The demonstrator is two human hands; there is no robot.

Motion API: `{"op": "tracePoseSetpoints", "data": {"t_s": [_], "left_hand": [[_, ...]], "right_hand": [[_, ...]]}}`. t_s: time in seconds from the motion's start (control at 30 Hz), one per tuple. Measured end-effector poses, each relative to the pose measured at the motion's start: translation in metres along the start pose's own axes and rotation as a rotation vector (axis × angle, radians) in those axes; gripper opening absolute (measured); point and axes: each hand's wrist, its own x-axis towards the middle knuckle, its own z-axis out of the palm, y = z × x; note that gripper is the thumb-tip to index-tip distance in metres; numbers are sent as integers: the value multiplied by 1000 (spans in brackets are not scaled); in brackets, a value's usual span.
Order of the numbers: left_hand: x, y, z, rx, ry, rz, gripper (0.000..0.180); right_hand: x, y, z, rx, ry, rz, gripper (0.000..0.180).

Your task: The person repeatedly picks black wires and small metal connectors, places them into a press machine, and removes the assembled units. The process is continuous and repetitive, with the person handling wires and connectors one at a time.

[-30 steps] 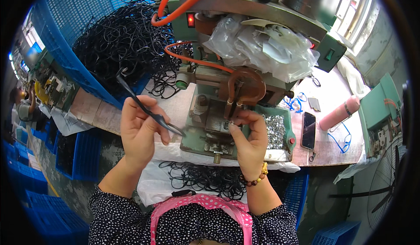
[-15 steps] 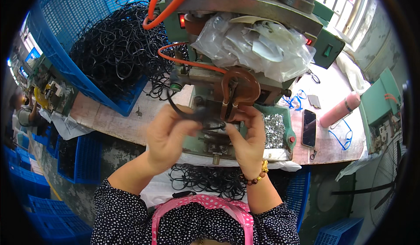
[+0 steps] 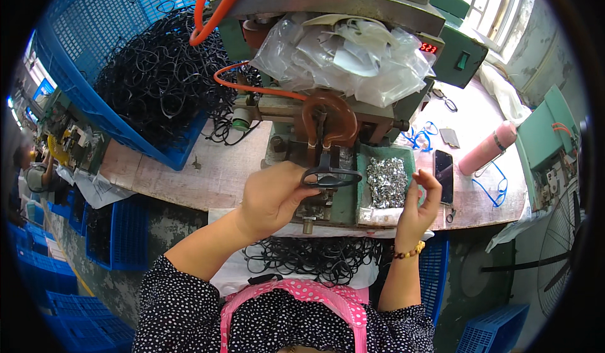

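Note:
Pinched between the thumb and fingers of my left hand (image 3: 277, 199) is a black eyeglass frame (image 3: 345, 178), held in front of the machine (image 3: 372, 121). Its upper part lies just under the brown looped coil (image 3: 350, 126); whether it touches the coil I cannot tell. My right hand (image 3: 421, 205) is at the right edge of a green tray (image 3: 413, 158) filled with small shiny metal pieces (image 3: 386, 182). Its thumb and fingertips are pressed together, and anything between them is too small to make out.
A blue crate (image 3: 75, 79) full of black frames (image 3: 161, 76) stands at the left. More black frames (image 3: 315, 255) lie on my lap. On the right are a phone (image 3: 443, 176), a pink bottle (image 3: 488, 148) and blue frames (image 3: 501, 189). A plastic bag (image 3: 353, 57) covers the machine's front.
My right hand has left the black frame at the coil and moved right to the tray. My left hand has shifted right and now holds the frame alone.

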Motion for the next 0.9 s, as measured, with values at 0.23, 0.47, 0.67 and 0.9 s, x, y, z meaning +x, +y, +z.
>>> {"op": "tracePoseSetpoints", "data": {"t_s": [0.23, 0.47, 0.67, 0.9], "left_hand": [[0, -1, 4, -42, 32, 9, 23], [-10, -1, 0, 94, 43, -17, 25], [-56, -105, -22, 384, 157, -195, 29], [-113, -210, -30, 812, -91, -574, 55]], "right_hand": [[-15, 18, -9, -721, -365, -361, 22], [-10, 19, 13, -633, -348, -388, 9], [-23, 27, 13, -526, -154, -307, 6], [-24, 28, 14, -459, -94, -291, 7]]}}
